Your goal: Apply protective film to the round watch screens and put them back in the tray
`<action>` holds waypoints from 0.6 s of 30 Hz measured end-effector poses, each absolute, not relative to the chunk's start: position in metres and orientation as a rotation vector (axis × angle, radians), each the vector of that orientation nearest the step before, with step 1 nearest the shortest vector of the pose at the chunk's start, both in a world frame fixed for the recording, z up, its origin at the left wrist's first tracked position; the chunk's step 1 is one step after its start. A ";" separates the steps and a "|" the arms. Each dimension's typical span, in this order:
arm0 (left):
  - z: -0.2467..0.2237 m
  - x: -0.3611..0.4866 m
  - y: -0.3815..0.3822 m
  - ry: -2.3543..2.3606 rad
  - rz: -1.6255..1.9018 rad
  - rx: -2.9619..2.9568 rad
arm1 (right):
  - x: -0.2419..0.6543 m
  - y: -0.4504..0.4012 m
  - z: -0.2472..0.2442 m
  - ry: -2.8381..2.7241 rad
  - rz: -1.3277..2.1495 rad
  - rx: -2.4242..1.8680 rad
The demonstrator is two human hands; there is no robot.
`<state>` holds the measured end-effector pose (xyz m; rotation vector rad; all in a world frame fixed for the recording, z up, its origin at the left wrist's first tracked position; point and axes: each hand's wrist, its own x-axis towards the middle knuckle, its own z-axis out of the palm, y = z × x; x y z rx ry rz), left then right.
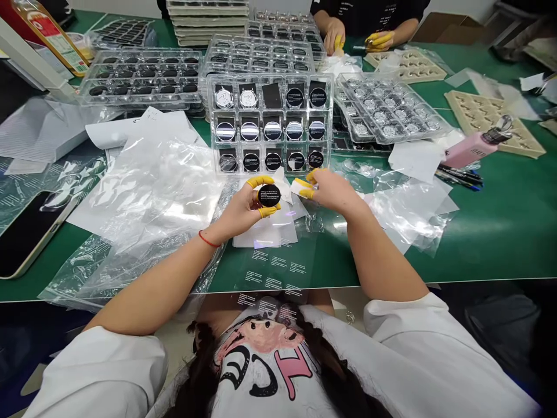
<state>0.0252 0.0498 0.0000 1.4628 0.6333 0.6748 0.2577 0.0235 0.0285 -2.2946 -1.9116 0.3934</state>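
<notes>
My left hand [241,210], with yellow finger cots on its fingertips, grips a round black disc with small white print [269,195]. My right hand [335,191], also wearing yellow cots, pinches a small white piece of film or paper [302,187] close to the disc, and the two hands nearly meet. Just beyond them stands a clear plastic compartment tray [270,108] holding round black and silver discs. Loose sheets of white paper and clear film [270,229] lie beneath my hands.
Stacked clear trays [261,58] fill the back of the green work mat [500,232]. A co-worker's yellow-capped hands [378,40] work at the far side. Crumpled plastic bags [148,191] lie left, a phone [30,232] at the left edge, and a pink bottle [474,150] and pens [461,177] right.
</notes>
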 end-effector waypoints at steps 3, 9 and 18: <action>-0.002 0.024 0.052 0.627 0.686 1.464 | 0.263 0.029 0.019 -1.999 0.440 -2.386; -0.002 0.023 0.051 0.626 0.688 1.477 | 0.258 0.031 0.010 -1.955 0.415 -2.290; -0.001 0.024 0.051 0.632 0.684 1.451 | 0.259 0.038 0.009 -1.987 0.465 -2.291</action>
